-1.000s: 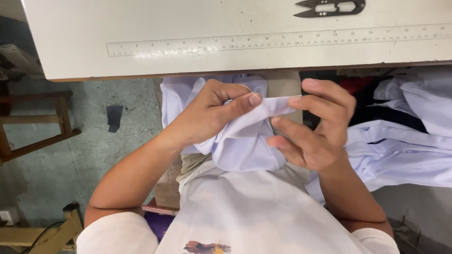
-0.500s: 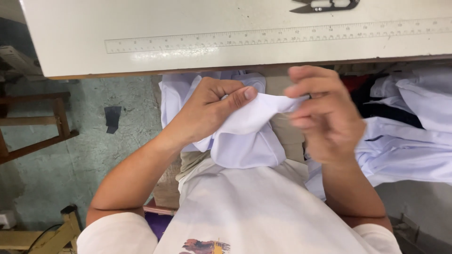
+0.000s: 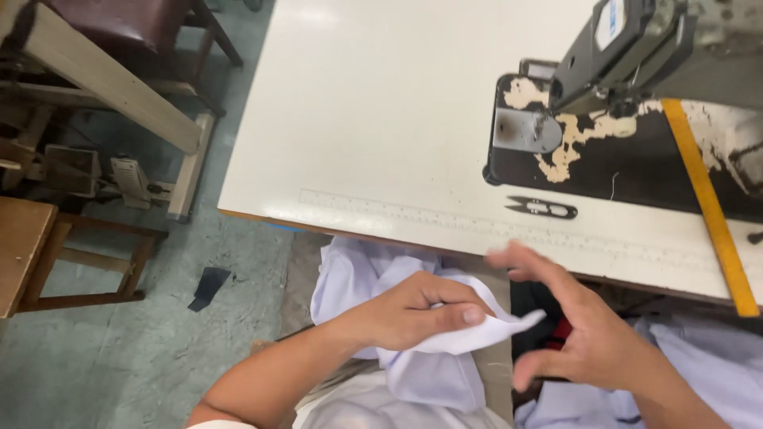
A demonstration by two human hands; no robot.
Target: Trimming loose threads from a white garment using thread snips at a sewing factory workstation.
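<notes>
My left hand [image 3: 413,311] pinches a folded piece of pale lilac-white cloth [image 3: 469,334] between thumb and fingers, just below the table's front edge. The cloth's pointed corner sticks out to the right. My right hand [image 3: 584,334] hovers beside that corner with fingers spread and blurred, touching nothing. More of the same cloth [image 3: 358,274] lies bunched in my lap under the left hand.
A white sewing table [image 3: 381,119] carries a sewing machine [image 3: 636,56] on a worn black bed, small black thread snips [image 3: 542,209] and a yellow tape strip [image 3: 711,214]. A pile of pale garments [image 3: 699,357] lies at right. Wooden benches [image 3: 95,79] stand at left.
My right hand has let go of the cloth and opened, moving away to the right. The view has tilted up, bringing the sewing machine and table top into sight.
</notes>
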